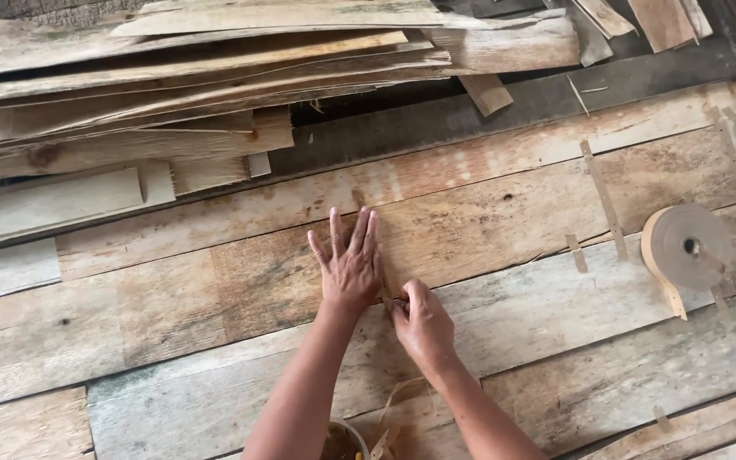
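My left hand [348,264] lies flat with its fingers spread on a sheet of thin wood veneer [487,221]. Just right of it, my right hand [420,324] has its fingers curled and pinches a narrow strip of brown paper tape [383,291] against the veneer beside the left hand's edge. The tape strip is mostly hidden under the two hands.
A roll of brown paper tape [685,249] stands at the right, with short taped strips [604,200] across veneer seams. A loose pile of veneer sheets [172,85] fills the far left. A small container [342,441] sits between my forearms at the bottom edge.
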